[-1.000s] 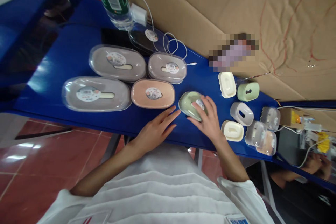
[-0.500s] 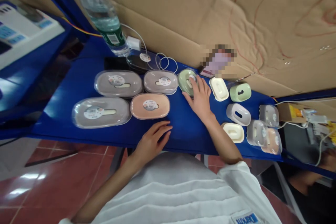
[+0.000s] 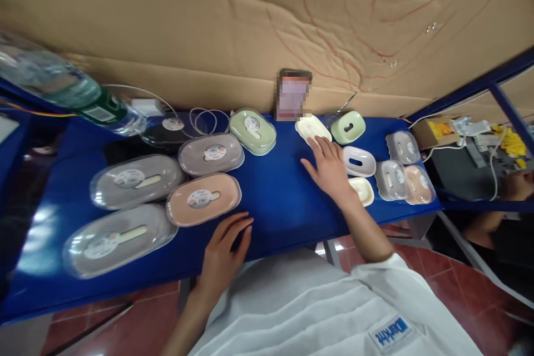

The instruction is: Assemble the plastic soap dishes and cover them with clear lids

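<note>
My right hand reaches over a cream oval tray, fingertips on its near edge, fingers spread. My left hand rests at the table's front edge with its fingers apart, holding nothing, just below a peach lidded box. Left of centre sit grey lidded boxes with round stickers, and a green lidded box stands behind them. Right of my right hand are a green open box, a white slotted piece and a second cream tray, partly hidden by my wrist.
A water bottle and white cable are at the back left. A phone leans on the cardboard wall. Small lidded boxes stand at the right of the blue table. Another person's arm shows at the far right.
My right hand has left the green lidded box and moved right to the cream tray. The view has turned to the right. My left hand still lies near the peach box.
</note>
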{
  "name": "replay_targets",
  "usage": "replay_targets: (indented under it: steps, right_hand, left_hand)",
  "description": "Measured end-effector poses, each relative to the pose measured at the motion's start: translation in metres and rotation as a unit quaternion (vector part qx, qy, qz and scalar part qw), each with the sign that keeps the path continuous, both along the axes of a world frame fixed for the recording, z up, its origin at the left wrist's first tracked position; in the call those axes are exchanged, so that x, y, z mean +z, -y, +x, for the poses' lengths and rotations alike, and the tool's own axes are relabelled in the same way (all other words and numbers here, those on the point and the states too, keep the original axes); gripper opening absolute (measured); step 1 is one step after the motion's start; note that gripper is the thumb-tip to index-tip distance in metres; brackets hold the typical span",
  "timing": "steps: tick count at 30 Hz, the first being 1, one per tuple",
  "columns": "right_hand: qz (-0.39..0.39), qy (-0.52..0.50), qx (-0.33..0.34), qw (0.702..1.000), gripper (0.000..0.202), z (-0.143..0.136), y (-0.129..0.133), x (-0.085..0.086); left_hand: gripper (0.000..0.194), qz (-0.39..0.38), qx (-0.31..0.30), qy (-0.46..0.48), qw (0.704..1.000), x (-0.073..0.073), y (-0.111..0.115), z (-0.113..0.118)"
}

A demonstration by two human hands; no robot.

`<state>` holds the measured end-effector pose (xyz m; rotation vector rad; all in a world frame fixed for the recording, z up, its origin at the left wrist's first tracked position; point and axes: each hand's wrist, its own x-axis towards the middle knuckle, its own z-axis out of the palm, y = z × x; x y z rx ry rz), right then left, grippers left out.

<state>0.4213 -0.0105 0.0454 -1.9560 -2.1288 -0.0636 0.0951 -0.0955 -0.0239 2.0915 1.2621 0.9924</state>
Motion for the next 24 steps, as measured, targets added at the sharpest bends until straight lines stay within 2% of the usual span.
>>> replay_targets:
  steps: [3,6,10,13,17,21,24]
  right_hand:
    - [0.033,0.011,-0.082,0.996,0.052,0.045,0.04,-0.008]
    - [0.056,0.013,-0.164,0.985,0.047,0.077,0.066,-0.025]
    - [0.038,-0.009,-0.125,0.991,0.039,0.091,0.078,-0.045]
    - [0.061,-0.021,-0.107,0.992,0.034,0.091,0.072,-0.042]
    - [0.068,-0.011,-0.071,0.995,0.038,0.079,0.045,-0.026]
    - [0.01,0.01,0.003,1.0,0.052,0.05,0.009,-0.024]
    - [-0.043,0.011,0.038,0.998,0.053,0.036,-0.004,-0.025]
  left_hand:
    - [0.021,-0.007,-0.004,-0.01,1.0,0.003,-0.001,0.001]
    - [0.022,-0.008,-0.005,-0.02,1.0,0.005,-0.001,0.002]
    - [0.024,0.023,-0.023,-0.043,0.999,0.009,-0.003,0.009]
    - [0.032,0.049,-0.085,-0.078,0.992,0.015,-0.004,0.025]
    - [0.036,0.082,-0.159,-0.111,0.978,0.02,-0.008,0.05]
    - [0.034,0.097,-0.168,-0.121,0.974,0.021,-0.011,0.062]
    - [0.039,0.104,-0.145,-0.127,0.976,0.022,-0.012,0.059]
